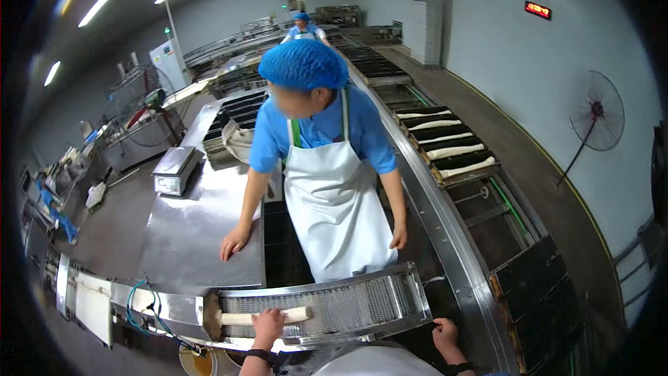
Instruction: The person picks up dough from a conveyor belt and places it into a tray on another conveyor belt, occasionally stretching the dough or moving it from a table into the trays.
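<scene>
A long pale dough roll (pixel 299 314) lies lengthwise on the metal mesh conveyor (pixel 348 306) in front of me. My left hand (pixel 268 326) rests over the middle of the roll, its fingers on top of the dough. My right hand (pixel 445 336) is just past the right end of the conveyor, near its metal corner, with fingers curled; whether it holds anything is hidden. Across the conveyor stands a co-worker in a white apron (pixel 334 195), one hand on the steel table (pixel 202 237).
Trays with dough strips (pixel 452 143) sit on a rail line at right, with dark trays (pixel 536 292) nearer me. A scale (pixel 174 169) and stacked trays (pixel 233 122) stand on the table. A bucket (pixel 207 362) is below the conveyor. A fan (pixel 596 109) stands by the wall.
</scene>
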Motion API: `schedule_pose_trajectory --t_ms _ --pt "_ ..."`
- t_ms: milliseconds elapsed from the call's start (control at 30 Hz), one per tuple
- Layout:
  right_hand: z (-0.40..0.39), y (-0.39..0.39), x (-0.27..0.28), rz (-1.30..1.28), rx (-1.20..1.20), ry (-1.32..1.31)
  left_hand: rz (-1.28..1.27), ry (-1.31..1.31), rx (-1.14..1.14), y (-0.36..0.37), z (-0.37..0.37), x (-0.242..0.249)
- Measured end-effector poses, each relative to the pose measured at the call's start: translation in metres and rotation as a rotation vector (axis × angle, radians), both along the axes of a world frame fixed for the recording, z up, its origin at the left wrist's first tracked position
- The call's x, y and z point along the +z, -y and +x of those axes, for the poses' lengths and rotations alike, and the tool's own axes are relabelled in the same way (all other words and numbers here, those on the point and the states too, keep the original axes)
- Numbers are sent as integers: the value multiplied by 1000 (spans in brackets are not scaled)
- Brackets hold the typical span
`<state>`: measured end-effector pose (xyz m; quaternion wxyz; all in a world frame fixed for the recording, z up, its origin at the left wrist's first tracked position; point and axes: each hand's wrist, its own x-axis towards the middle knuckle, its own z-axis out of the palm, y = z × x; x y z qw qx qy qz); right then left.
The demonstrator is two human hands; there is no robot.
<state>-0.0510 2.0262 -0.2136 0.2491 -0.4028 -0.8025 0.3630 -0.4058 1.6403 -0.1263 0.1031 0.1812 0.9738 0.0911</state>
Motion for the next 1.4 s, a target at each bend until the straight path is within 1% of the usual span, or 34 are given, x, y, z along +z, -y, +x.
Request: schedule_pose_trajectory --t_ms 33,67,133,200,233,267,333,367,400,433,467,500,533,600,667,700,733,767,800,833,867,900,933,1000,1067,1133,1167,1200,1233,1267,1300,1367,1400 --pt "-1 -1 6 25 21 11 19 -21 -29 -2 3 -6" --pt "-6 -4 11 51 41 19 -1 -14 -67 -8 6 -1" --pt "-13 -5 16 37 64 48 -5 -26 -133 -17 7 -14" --pt "-20 -7 22 -16 107 35 -3 -55 -205 -34 16 -12" --pt "-26 -4 39 7 123 43 53 -63 -209 -40 20 -22" --pt "-28 -5 38 12 137 42 145 -86 -231 -49 26 -19" --pt "-28 -5 29 -10 135 47 174 -13 -267 -66 39 -4" --pt "-28 -6 24 123 146 20 179 -15 -255 -70 41 -6" --pt "-26 -7 20 126 162 22 214 -18 -356 -72 43 -10" --pt "-25 -8 21 42 165 29 250 -20 -454 -72 47 -9" --pt "-26 -10 21 -40 168 33 255 -22 -435 -70 51 -7" --pt "-28 -17 12 -32 197 33 331 -64 -425 -65 55 -3" --pt "-25 -18 6 23 178 13 404 -104 -433 -62 55 2" --pt "-25 -21 -2 88 164 -6 437 -82 -400 -43 43 -10" --pt "-24 -19 1 -107 75 17 356 -149 -297 -20 34 -15" --pt "-24 -18 5 -108 73 18 365 -216 -294 -7 28 -17" --pt "-22 -15 9 -56 81 49 315 -246 -293 4 27 -4" --pt "-23 -13 13 -4 90 78 255 -268 -292 26 21 -29" --pt "-26 -12 20 -5 86 79 196 -293 -291 33 18 -29" --pt "-29 -10 27 37 114 91 196 -289 -294 39 19 -30" --pt "-32 -7 34 77 141 104 225 -179 -172 49 23 -30" --pt "-39 -4 39 74 138 103 252 -74 -51 51 27 -14" --pt "-50 -2 44 59 139 111 252 -81 -57 49 29 -9" --pt "-67 5 54 34 133 125 322 -281 -131 39 44 -7" --pt "-91 10 67 167 302 111 332 -245 -164 19 53 -5" --pt "-114 20 84 162 442 85 338 -152 -233 0 56 -18" --pt "-122 24 86 141 539 79 340 -151 -241 -11 60 -16" --pt "-130 27 88 143 533 79 341 -77 -284 -22 62 -14" --pt "-139 33 96 124 643 116 340 -2 -326 -32 65 -11" --pt "-144 36 99 103 754 153 340 -1 -328 -41 67 -8" --pt "-146 37 95 100 753 154 321 25 -383 -48 69 -4" --pt "-152 40 88 64 982 343 294 40 -463 -54 70 -3" --pt "-148 42 85 65 984 345 296 41 -460 -55 71 -1"
